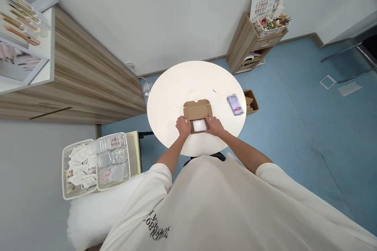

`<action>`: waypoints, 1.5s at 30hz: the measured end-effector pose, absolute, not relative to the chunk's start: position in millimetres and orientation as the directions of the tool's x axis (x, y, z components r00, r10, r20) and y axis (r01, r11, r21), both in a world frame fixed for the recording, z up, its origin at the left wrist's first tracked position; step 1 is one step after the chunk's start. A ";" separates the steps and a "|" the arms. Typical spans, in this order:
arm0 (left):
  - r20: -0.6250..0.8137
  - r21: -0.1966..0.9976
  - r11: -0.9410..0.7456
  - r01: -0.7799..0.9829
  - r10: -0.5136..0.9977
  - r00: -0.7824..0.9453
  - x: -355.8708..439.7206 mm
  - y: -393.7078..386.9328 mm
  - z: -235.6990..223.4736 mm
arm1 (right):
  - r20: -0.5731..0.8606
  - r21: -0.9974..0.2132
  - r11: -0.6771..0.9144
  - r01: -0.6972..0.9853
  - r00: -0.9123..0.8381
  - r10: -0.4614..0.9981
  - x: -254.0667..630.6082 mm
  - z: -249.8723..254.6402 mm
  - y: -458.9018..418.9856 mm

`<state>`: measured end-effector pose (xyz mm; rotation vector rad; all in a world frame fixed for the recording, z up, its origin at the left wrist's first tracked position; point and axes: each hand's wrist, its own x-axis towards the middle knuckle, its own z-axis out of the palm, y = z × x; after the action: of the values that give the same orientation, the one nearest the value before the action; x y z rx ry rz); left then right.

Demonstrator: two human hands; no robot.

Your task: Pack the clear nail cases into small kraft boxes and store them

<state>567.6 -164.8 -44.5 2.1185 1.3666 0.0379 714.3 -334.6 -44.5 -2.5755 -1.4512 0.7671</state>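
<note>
A small brown cardboard box (pixel 198 111) lies on the round white table (pixel 171 86), its lid raised and folded back away from me. Inside the box sits a white item (pixel 199 125) that I cannot make out further. My left hand (pixel 183 126) grips the box at its left side, fingers bent over the edge. On the opposite side my right hand (pixel 215 125) holds the box's right wall, with the fingertips near the lid's fold. The undersides of both hands are hidden.
A blurred purple, phone-like thing (pixel 235 104) lies at the table's right. Beyond that edge, an open carton (pixel 251 102) stands on the floor. White baskets (pixel 98 164) of small packets stand at left. A wooden cabinet (pixel 97 55) and a small shelf unit (pixel 244 45) stand by the wall.
</note>
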 end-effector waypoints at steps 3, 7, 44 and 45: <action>-0.435 0.636 0.065 0.769 0.853 0.287 573.3 -141.8 -48.6 | -0.247 -0.492 -0.677 0.548 0.658 0.712 724.2 -46.7 -335.9; -0.599 0.688 0.330 0.647 0.762 0.247 583.1 -125.0 -48.0 | -0.381 -0.721 -0.692 0.044 0.808 0.449 745.4 -48.9 -318.6; -0.625 0.772 0.454 0.444 0.422 0.656 556.6 -104.5 -13.3 | -0.627 -0.756 -0.409 -0.512 0.385 0.677 759.7 12.8 -307.0; -0.626 0.772 0.459 0.441 0.423 0.656 554.8 -105.4 -13.1 | -0.631 -0.751 -0.407 -0.520 0.383 0.675 758.9 13.3 -308.8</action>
<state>554.8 -105.4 -13.1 1.1383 0.9080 -0.0131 758.9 -308.8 13.3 -1.5008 -0.1460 1.3114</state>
